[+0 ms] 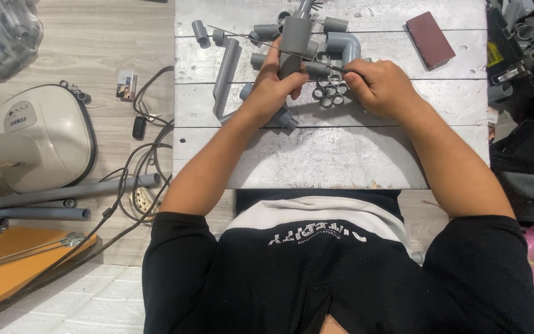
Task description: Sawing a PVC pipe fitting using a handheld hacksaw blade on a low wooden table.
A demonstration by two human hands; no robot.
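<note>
My left hand (275, 86) grips a grey plastic pipe piece (294, 37) and holds it upright over the white wooden board (329, 154). My right hand (379, 85) pinches the end of a thin saw blade (267, 44) that lies across the pipe piece, running from upper left to my fingers. Just under the blade lies a cluster of short grey pipe rings (330, 91). A long bent grey pipe (225, 77) rests left of my left hand.
Grey elbows and couplings (341, 43) lie at the board's far edge, with a dark red block (430, 39) at the far right. On the floor to the left are a white fan base (38, 136), cables (137, 179) and long grey pipes (63, 193).
</note>
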